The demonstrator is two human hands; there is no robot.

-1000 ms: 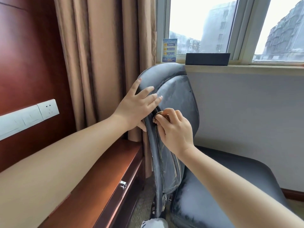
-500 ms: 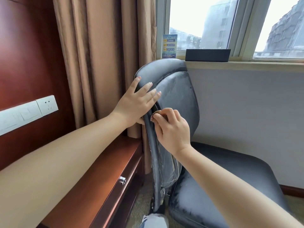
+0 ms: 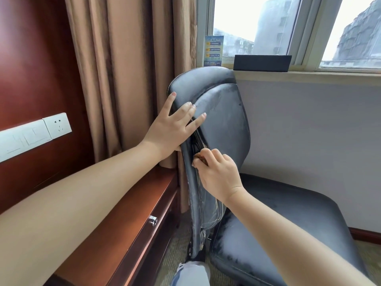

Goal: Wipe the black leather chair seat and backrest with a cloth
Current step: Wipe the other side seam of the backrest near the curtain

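Left hand (image 3: pixel 172 129) was spread flat on the backrest (image 3: pixel 222 120), probably steadying it. Right hand (image 3: pixel 218 174) had a small brown cloth (image 3: pixel 199 157) pinched, working the side seam.

Tan curtains (image 3: pixel 123 79), bright window (image 3: pixel 268 25), red-brown wood desk (image 3: pixel 132 215), grey wall (image 3: pixel 319 129)

Tan curtain (image 3: pixel 132 75), wooden desk (image 3: pixel 132 213) (drawer knob (image 3: pixel 153 220)), wall socket (image 3: pixel 58 125), window (image 3: pixel 255 25), black box (image 3: pixel 262 62) on sill
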